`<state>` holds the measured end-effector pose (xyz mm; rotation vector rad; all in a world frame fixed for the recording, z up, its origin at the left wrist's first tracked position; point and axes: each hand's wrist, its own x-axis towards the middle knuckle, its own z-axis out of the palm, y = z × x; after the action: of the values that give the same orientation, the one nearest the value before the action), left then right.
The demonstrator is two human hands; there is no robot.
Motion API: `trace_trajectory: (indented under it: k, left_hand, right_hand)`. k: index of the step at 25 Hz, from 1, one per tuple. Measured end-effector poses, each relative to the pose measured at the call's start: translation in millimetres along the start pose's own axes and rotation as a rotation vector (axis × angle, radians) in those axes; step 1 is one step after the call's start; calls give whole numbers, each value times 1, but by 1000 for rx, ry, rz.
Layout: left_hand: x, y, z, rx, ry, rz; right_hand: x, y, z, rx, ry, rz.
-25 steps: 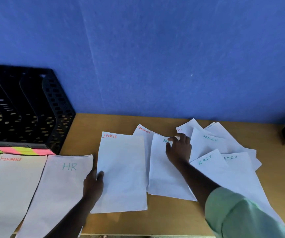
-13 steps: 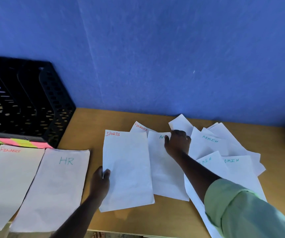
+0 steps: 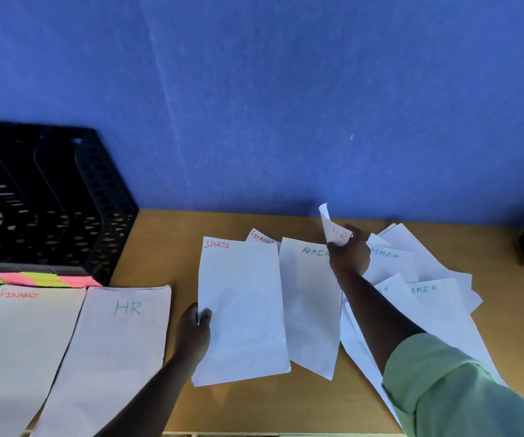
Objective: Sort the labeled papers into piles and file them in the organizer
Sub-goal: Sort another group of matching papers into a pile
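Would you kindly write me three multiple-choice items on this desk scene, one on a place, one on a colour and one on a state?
1. Where does the HR sheet lie?
A. right of the Finance sheet
B. inside the organizer
C. on top of the Sports sheet

2. What colour is the word Sports?
A. green
B. red
C. black

3. What is the right hand doing?
A. lying flat on the table
B. hanging idle
C. lifting a curled sheet

Answers:
1 A, the two sheets lie side by side in front of the organizer.
2 B, the letters are red.
3 C, its fingers pinch a sheet bent up off the pile.
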<state>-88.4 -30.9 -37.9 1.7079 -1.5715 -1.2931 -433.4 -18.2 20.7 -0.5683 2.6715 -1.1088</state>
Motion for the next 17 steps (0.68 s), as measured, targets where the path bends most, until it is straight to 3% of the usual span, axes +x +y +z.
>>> trace_trajectory:
  k: [5,8,10,13,17]
  left_hand:
    - [9,2,-13,30,-21,28]
    - [10,12,-19,10,7,56]
    - [10,19,-18,-16,42,116]
    - [7,30,-19,-124,48,178]
    - [3,42,-13,-290,-67,164]
  right_hand:
    - [-9,-21,-9,103,121,3]
    - [-27,-51,-22,148,349,-298]
    - [-52,-69,-25,72,396,-527]
    - [-106,-83,-2,34,165,-671]
    - [-157,-95,30,291,-191,-488]
